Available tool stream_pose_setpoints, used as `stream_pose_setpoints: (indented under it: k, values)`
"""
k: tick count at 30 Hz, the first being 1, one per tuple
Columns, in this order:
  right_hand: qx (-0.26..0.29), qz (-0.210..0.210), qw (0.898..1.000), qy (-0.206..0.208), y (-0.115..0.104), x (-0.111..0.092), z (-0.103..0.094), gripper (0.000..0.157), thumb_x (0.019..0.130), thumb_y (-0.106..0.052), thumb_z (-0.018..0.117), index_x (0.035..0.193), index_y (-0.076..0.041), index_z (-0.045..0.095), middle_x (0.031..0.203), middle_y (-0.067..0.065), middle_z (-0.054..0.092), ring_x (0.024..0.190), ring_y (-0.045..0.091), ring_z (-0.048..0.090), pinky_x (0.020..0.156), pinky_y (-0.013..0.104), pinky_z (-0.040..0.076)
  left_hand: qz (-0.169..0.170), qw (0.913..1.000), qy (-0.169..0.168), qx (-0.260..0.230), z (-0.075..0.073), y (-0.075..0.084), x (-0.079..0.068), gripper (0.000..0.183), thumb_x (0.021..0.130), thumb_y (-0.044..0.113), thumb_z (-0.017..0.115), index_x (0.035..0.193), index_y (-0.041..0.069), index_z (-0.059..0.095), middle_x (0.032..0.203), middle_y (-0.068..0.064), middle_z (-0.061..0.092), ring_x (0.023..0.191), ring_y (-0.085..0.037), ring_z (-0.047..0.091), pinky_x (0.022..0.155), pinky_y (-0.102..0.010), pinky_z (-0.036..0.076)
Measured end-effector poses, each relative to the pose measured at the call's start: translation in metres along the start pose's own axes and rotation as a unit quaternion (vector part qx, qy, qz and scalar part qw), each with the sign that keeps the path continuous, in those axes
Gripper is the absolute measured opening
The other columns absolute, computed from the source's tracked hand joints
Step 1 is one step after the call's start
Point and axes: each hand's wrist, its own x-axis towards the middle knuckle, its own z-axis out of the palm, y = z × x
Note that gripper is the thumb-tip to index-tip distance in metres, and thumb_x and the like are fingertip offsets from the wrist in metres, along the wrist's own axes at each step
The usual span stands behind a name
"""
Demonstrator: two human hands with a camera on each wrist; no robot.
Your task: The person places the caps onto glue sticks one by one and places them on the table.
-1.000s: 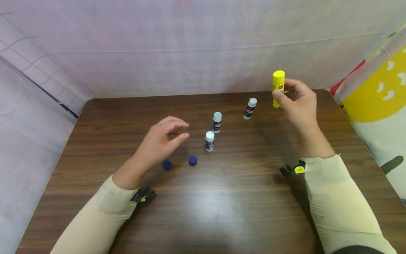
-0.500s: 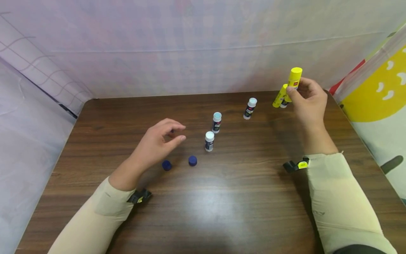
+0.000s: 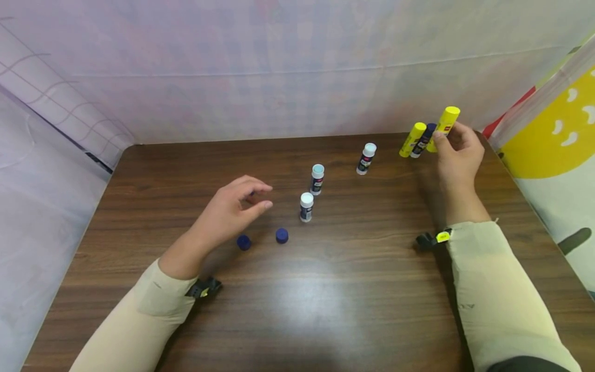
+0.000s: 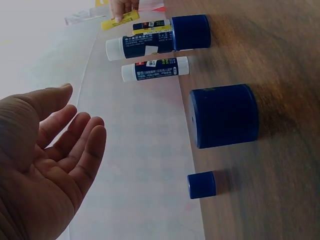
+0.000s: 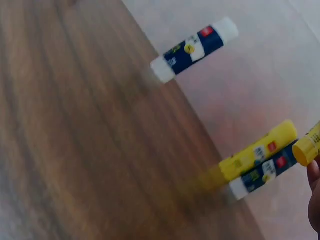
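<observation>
At the back right, my right hand pinches a yellow glue stick between thumb and fingers, tilted slightly. Just left of it stand a dark blue glue stick and a second yellow glue stick, side by side. My left hand hovers over the left half of the table, fingers relaxed and holding nothing. Near it lie two blue caps; a third small blue cap shows in the left wrist view, mostly hidden behind the fingers in the head view.
Three uncapped glue sticks stand upright: one at mid-table, one just behind it, and one farther back right. The brown wooden table ends at a pale cloth backdrop.
My right hand has carried its yellow glue stick rightward and down, past the other yellow one and the dark blue one, which have come into view. My left hand has drawn back slightly left.
</observation>
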Motion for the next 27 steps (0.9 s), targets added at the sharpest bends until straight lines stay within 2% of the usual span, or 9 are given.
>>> stream_pose_setpoints:
  k: [4,11,17,27]
  values:
    - [0.011,0.011,1.0,0.01,0.01,0.004,-0.005,0.028,0.092,-0.006,0.078,0.12,-0.009,0.075,0.109,0.0,0.072,0.104,0.013,0.064,0.093,0.022,0.055,-0.007,0.9999,-0.01,0.007,0.0,0.001,0.0,0.032,0.097,0.017,0.076,0.127,0.007,0.07,0.127,-0.006,0.068,0.1,-0.022,0.072,0.091,-0.04,0.062]
    - [0.038,-0.003,0.999,0.027,0.029,0.013,-0.009,0.027,0.089,0.0,0.078,0.115,-0.006,0.077,0.104,0.001,0.073,0.099,0.014,0.066,0.089,0.021,0.056,-0.028,0.9989,-0.034,0.016,-0.001,0.001,0.001,0.034,0.099,0.022,0.074,0.129,0.009,0.069,0.129,-0.005,0.067,0.106,-0.024,0.072,0.093,-0.042,0.062]
    - [0.008,-0.008,0.999,0.035,0.038,0.016,-0.012,0.026,0.089,0.0,0.077,0.114,-0.007,0.077,0.101,-0.002,0.073,0.095,0.012,0.066,0.087,0.019,0.054,-0.032,0.9984,-0.04,0.023,-0.001,0.0,0.002,0.034,0.099,0.023,0.074,0.129,0.01,0.069,0.129,-0.004,0.067,0.106,-0.023,0.071,0.092,-0.041,0.062]
    - [-0.023,0.025,0.999,0.029,0.042,0.019,-0.016,0.026,0.092,-0.003,0.076,0.117,-0.008,0.076,0.102,-0.005,0.072,0.098,0.009,0.063,0.088,0.02,0.052,-0.05,0.9967,-0.06,0.022,0.001,-0.004,0.0,0.035,0.098,0.021,0.075,0.13,0.009,0.068,0.128,-0.009,0.068,0.105,-0.024,0.072,0.089,-0.043,0.063]
